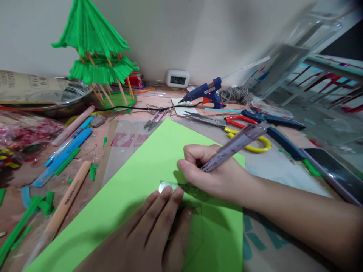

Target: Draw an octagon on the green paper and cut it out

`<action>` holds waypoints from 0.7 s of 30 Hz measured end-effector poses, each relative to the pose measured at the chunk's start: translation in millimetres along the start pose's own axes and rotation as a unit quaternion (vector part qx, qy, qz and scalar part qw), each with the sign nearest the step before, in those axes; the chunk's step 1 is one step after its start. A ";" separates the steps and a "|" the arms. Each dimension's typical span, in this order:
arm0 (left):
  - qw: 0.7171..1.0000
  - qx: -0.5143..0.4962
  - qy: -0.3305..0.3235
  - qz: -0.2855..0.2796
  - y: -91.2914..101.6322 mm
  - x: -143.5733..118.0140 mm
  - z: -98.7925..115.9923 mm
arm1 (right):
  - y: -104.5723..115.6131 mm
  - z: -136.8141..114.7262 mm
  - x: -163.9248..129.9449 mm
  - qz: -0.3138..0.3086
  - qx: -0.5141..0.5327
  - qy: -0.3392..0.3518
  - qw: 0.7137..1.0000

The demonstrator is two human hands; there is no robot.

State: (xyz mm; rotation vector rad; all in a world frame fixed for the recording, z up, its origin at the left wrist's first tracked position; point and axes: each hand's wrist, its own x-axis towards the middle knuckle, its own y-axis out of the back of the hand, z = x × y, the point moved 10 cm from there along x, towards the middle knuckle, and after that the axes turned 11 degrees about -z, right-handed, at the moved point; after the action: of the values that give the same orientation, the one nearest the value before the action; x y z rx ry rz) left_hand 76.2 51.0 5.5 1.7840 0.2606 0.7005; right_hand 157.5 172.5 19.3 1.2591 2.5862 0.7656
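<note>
A bright green sheet of paper (153, 158) lies at an angle in front of me, with thin drawn lines on its lower right part. My left hand (153, 230) rests flat on it, fingers stretched out, its fingertips pressing a small clear ruler (162, 185). Most of the ruler is covered by my hands. Just above the ruler, my right hand (212, 170) is closed around a pale purple pen (234, 147), which tilts up to the right. The pen's writing tip is hidden behind my fingers.
A green pagoda-like model (90, 34) on sticks stands at the back left. Behind the paper lie a blue glue gun (205, 93), scissors (208, 120) and pliers (278, 121). Markers (66, 198) and green scraps lie left; a phone (333, 170) lies right.
</note>
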 end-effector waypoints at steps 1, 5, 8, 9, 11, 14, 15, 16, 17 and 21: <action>1.000 0.000 -0.001 0.000 0.2 0.1 0.1 | 0.2 -0.1 -0.1 0.001 -0.001 0.001 1.000; 1.000 0.002 -0.001 -0.003 -0.3 1.8 0.4 | -0.3 -1.3 -0.4 -0.005 -0.014 0.006 1.000; 1.000 0.005 0.001 0.001 0.5 2.6 1.1 | -0.7 -2.8 -1.1 -0.008 -0.023 0.010 1.000; 1.000 0.006 0.002 0.002 0.6 2.6 1.5 | -0.9 -3.2 -1.3 -0.008 -0.023 0.012 1.000; 1.000 0.009 0.003 0.006 1.8 2.3 2.2 | -1.8 -3.6 -1.6 -0.012 -0.023 0.016 1.000; 1.000 0.006 0.011 0.007 2.4 2.1 0.1 | -2.7 -3.0 -1.6 -0.017 -0.021 0.014 1.000; 1.000 0.005 0.012 0.005 2.2 2.3 -0.5 | -2.9 -2.7 -1.5 -0.019 -0.020 0.012 1.000; 1.000 0.005 0.011 0.008 2.4 2.3 -0.8 | -3.2 -2.3 -1.5 -0.021 -0.020 0.009 1.000; 1.000 0.005 0.010 0.007 2.0 2.4 -1.0 | -3.3 -1.9 -1.4 -0.023 -0.019 0.007 1.000; 1.000 0.003 0.003 -0.001 -0.4 2.4 -0.5 | -2.7 -2.7 -1.2 -0.022 -0.025 0.007 0.999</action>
State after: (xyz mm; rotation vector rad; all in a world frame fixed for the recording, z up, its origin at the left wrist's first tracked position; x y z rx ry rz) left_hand 77.9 52.7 6.0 1.7877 0.2680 0.7050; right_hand 155.5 169.2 20.1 1.1820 2.5796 0.8281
